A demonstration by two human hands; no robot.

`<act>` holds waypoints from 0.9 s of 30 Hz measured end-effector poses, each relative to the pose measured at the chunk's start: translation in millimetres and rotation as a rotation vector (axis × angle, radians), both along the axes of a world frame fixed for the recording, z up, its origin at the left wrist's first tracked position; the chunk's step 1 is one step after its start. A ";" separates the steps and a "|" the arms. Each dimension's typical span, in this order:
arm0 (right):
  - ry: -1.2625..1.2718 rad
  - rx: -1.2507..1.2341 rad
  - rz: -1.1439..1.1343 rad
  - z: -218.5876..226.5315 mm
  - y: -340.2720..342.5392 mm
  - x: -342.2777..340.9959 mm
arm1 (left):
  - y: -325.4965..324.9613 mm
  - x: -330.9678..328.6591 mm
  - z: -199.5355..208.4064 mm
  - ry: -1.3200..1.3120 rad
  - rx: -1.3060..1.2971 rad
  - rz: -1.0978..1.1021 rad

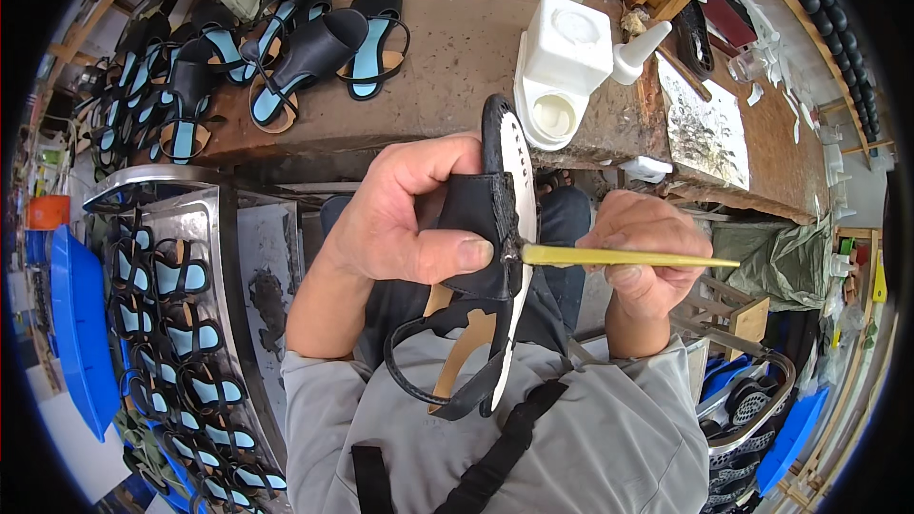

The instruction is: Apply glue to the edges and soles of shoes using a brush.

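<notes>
A black sandal (473,219) is held on its side in front of my chest, its pale sole edge facing right and its strap hanging at the lower end. My left hand (416,214) is closed round the upper, thumb pressed on the black leather. In my right hand (650,246) a slim yellow-handled brush (590,256) is pinched between the fingers. Its dark tip touches the sandal where the upper meets the sole. A white plastic glue container (569,43) with an open cup at its front stands on the bench beyond.
Several black sandals with light-blue insoles (369,52) lie on the brown workbench (447,67) at far left. More sandals (195,335) fill a metal-framed rack (225,257) at left. A white nozzle bottle (640,52) and a stained paper sheet (700,128) lie at right.
</notes>
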State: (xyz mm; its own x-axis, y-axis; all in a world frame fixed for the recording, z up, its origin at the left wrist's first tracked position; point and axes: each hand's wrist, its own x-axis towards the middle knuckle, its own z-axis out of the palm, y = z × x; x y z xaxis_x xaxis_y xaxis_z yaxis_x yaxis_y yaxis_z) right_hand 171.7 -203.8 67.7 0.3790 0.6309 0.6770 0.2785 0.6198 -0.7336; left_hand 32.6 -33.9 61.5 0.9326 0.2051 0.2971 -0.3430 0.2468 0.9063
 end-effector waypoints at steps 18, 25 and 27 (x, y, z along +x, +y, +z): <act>0.246 -0.114 0.015 8.2 32.1 10.0 | -2.3 -0.1 -4.3 -0.101 -0.172 -0.055; 0.171 -0.067 -0.026 -23.4 -11.3 -4.7 | 5.0 -0.6 -12.8 0.017 -0.079 0.056; 0.215 0.035 -0.073 -22.5 -8.0 -11.8 | 3.8 2.9 -9.7 0.030 -0.092 0.103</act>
